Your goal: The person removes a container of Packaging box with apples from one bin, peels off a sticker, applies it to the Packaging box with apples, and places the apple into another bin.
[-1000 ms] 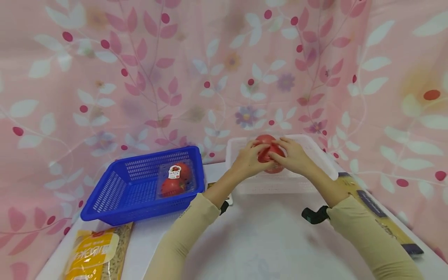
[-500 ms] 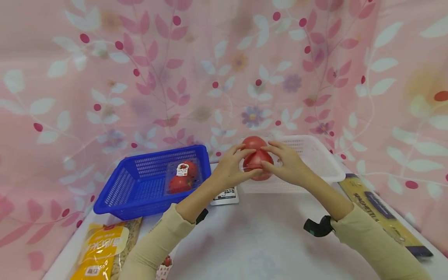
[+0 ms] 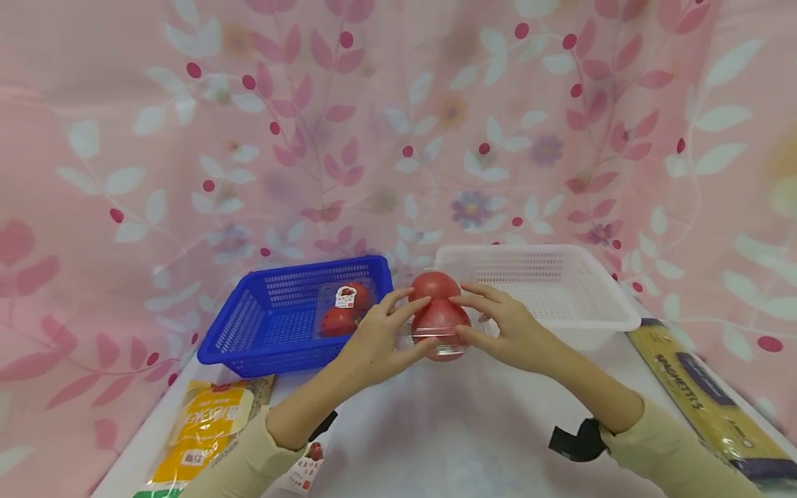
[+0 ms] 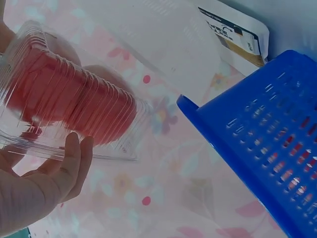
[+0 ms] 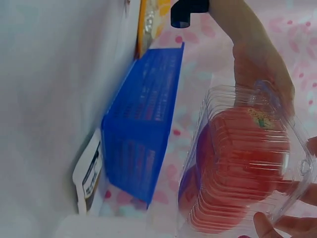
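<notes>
Both hands grip a clear plastic box of tomatoes (image 3: 438,325), one hand at each side. Two large red tomatoes show through its ribbed walls in the right wrist view. My left hand (image 3: 371,342) curls its fingers on the left edge, and my right hand (image 3: 515,333) pinches the right edge. From the left wrist view, the box (image 4: 79,94) is up off the table, beside the blue basket (image 4: 237,134). Inside that basket lies a second tomato box (image 3: 344,311) with a white label, against the right wall. In the head view, the held box is between the baskets.
A white basket (image 3: 548,273) stands behind my right hand. Yellow bagged grain (image 3: 205,422) lies at the front left, with a tomato-printed label (image 3: 305,470) near my left sleeve. A spaghetti pack (image 3: 703,394) runs along the right edge. Beside the blue basket lies a white pouch (image 4: 237,34).
Both hands have brought the tomato box out from over the white basket, leftward and nearer to me, toward the blue basket. The head view has turned somewhat too.
</notes>
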`<state>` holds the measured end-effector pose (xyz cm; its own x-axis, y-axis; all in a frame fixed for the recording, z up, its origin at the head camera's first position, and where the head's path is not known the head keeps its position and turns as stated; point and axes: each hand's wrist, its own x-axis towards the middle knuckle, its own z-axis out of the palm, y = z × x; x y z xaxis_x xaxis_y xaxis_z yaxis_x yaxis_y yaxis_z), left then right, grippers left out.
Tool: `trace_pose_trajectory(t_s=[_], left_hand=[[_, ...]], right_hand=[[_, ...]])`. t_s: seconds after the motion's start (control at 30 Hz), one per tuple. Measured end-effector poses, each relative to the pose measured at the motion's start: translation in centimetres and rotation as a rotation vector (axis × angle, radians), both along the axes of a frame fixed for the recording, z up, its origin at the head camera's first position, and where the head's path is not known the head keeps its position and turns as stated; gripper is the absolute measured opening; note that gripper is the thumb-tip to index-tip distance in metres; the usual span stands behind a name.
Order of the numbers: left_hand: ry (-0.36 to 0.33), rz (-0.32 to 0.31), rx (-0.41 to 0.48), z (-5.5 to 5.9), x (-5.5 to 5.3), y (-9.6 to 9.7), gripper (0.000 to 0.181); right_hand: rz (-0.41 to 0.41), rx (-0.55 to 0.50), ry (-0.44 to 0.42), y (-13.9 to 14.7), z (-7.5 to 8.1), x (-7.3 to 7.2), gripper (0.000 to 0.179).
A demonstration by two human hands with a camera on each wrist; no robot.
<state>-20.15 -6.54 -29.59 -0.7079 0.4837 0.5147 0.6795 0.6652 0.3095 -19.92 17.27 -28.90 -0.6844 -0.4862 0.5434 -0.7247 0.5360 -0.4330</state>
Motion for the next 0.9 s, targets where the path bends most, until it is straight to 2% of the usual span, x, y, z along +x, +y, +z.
trace_pose_trajectory(t_s=[0.1, 0.3, 0.4, 0.5, 0.63, 0.73, 0.87, 0.9], left_hand=[[-0.022, 0.016, 0.001, -0.3, 1.3, -1.0, 0.06], [-0.015, 0.042, -0.012, -1.2, 4.0, -2.4, 0.06], [-0.049, 0.058, -0.01, -1.7, 5.4, -2.9, 0.061], [-0.085, 0.07, -0.017, -2.4, 6.6, -3.2, 0.062], [-0.13, 0.037, -0.055, -3.8, 8.1, -3.9, 0.063], [-0.192, -0.004, -0.085, -4.8, 9.0, -4.4, 0.063], [-0.272, -0.074, -0.109, -6.0, 9.5, -4.9, 0.063], [-0.295, -0.094, -0.112, -6.2, 9.5, -5.1, 0.063]], right_hand=[[0.029, 0.01, -0.025, -0.7, -0.3, 0.8, 0.043], [0.064, 0.044, -0.071, -1.7, -1.0, 2.6, 0.043], [0.081, 0.063, -0.079, -2.0, -1.6, 3.3, 0.042], [0.117, 0.08, -0.05, -2.3, -2.2, 3.8, 0.042], [0.171, 0.098, -0.03, -2.6, -3.4, 4.5, 0.041], [0.191, 0.104, -0.079, -2.7, -4.3, 5.0, 0.039], [0.182, 0.098, -0.154, -2.8, -5.4, 5.4, 0.036], [0.18, 0.094, -0.145, -2.8, -5.7, 5.4, 0.035]])
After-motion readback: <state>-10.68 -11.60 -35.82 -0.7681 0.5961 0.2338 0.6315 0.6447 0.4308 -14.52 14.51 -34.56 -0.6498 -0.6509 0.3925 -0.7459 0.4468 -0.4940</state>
